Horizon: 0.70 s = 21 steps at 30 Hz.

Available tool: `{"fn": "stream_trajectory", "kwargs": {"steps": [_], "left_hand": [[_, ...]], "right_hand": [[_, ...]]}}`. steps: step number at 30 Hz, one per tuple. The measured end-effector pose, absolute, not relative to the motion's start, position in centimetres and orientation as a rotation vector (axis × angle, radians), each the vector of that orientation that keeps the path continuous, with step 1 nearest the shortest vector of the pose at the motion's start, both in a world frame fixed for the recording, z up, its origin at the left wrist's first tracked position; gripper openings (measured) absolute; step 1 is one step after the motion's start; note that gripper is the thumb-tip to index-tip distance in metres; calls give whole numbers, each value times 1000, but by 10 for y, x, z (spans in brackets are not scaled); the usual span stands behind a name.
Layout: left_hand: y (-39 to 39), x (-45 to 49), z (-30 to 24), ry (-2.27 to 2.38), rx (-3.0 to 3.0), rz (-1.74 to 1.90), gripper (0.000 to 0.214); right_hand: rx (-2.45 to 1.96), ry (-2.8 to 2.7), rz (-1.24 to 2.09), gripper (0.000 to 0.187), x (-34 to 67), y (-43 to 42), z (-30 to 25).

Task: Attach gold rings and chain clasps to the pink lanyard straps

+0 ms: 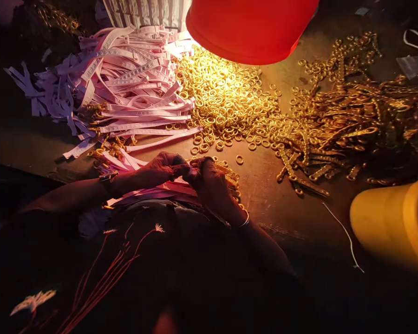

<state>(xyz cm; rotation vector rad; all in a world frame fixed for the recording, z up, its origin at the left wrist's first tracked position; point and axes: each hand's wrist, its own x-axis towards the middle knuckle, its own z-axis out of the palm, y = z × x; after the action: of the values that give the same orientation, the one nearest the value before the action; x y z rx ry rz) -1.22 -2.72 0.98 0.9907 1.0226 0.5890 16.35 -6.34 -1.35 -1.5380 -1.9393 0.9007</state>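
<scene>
Left hand (162, 168) and right hand (211, 183) meet over pink straps (177, 186), at the worktop's (264, 190) near edge. Their grip I cannot tell.

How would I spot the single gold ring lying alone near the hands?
Find the red lampshade at the top; below it spreads a bright heap of gold rings. Drop from the heap's lower edge toward the right hand. The single ring there lies with bare tabletop all around it, while its neighbours crowd together.
</scene>
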Motion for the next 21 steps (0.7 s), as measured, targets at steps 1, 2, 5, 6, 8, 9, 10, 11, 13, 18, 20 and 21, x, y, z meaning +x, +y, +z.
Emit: {"fn": "stream_trajectory", "kwargs": {"steps": [1,2,5,6,8,9,10,11,13,18,20,21], "left_hand": [[-27,-11,9,1022,974,604,23],[-26,-10,7,1016,955,615,24],[-22,-8,-1,976,887,620,28],[-21,-8,-5,966,863,619,30],[-19,-7,-12,960,829,616,34],[-18,-7,-14,964,821,610,37],[-18,-6,-17,971,818,603,39],[-18,-5,-18,978,819,597,42],[-17,-2,-18,993,837,595,45],[-11,-3,-2,1043,1059,510,40],[-5,-18,6,1125,1237,424,35],[-1,-30,8,1203,1346,377,35]], "right_hand": [[-1509,-1906,991,27,163,-61,-14],[-1476,-1883,1069,28,162,-59,-15],[-1427,-1862,1157,32,159,-53,-16],[-1426,-1876,1156,32,159,-51,-16],[-1421,-1932,1159,28,159,-47,-15],[-1412,-1968,1163,25,160,-45,-14],[-1398,-2010,1171,22,161,-44,-13],[-1384,-2054,1178,20,161,-42,-12],[-1382,-2115,1158,17,163,-39,-10],[-1368,-2285,1019,18,172,-34,-6],[-1326,-2365,956,22,178,-35,-2],[-1319,-2389,932,25,181,-37,0]]}}
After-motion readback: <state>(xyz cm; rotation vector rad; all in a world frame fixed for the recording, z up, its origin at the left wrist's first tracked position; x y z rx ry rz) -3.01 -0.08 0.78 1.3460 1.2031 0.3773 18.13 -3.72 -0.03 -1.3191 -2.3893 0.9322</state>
